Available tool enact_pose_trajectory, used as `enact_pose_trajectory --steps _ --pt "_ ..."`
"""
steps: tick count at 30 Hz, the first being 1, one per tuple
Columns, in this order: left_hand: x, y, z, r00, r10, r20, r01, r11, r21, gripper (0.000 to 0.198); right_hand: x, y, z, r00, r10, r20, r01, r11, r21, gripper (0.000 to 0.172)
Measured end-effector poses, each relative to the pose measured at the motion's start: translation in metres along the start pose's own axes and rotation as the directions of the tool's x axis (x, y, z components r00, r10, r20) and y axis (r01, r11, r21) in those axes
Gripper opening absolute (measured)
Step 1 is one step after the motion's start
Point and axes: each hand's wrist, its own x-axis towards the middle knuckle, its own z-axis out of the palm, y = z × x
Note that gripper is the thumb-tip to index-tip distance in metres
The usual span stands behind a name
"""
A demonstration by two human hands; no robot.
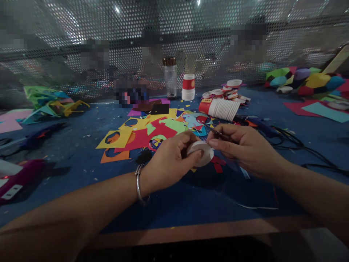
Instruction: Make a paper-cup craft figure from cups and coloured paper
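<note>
My left hand (174, 156), with a silver bangle at the wrist, is closed on a white round paper piece (206, 157), thumb across its face. It looks like the bottom part of a paper cup. Just to the right, my right hand (242, 147) is closed around small scissors (219, 134) with dark handles. Their thin blade points up and left, above the paper piece, and its tip is hard to make out. My right fingertips are close to the paper's upper right edge; whether they touch it I cannot tell.
Cut coloured paper (139, 140) lies beyond my hands. Behind stand a glass bottle (170, 82) and stacked paper cups (188, 87); another cup stack (223, 109) lies sideways. Glue guns (256, 125) (40, 136) with black cables flank the work area. A purple device (23, 180) sits left.
</note>
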Motion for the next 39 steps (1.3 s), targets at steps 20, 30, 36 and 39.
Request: enact_pose_trajectory --steps 20,30,36,39 --pt "0.005 0.002 -0.004 0.988 -0.013 -0.153 -0.031 0.959 -0.283 0.018 -0.004 0.003 -0.007 0.992 -0.126 -0.004 0.117 0.933 -0.339 0.053" --pt "0.006 -0.001 -0.004 0.984 -0.023 -0.176 -0.028 0.960 -0.279 0.018 -0.004 0.011 -0.010 0.982 -0.189 0.001 0.175 0.909 -0.377 0.046" --pt "0.007 -0.003 -0.004 0.983 0.008 -0.184 -0.060 0.958 -0.281 0.020 -0.004 0.012 -0.009 0.976 -0.216 0.001 0.199 0.899 -0.389 0.043" --pt "0.007 -0.002 -0.005 0.984 0.004 -0.177 -0.054 0.960 -0.276 0.018 -0.004 0.011 -0.010 0.976 -0.217 0.008 0.201 0.887 -0.416 0.043"
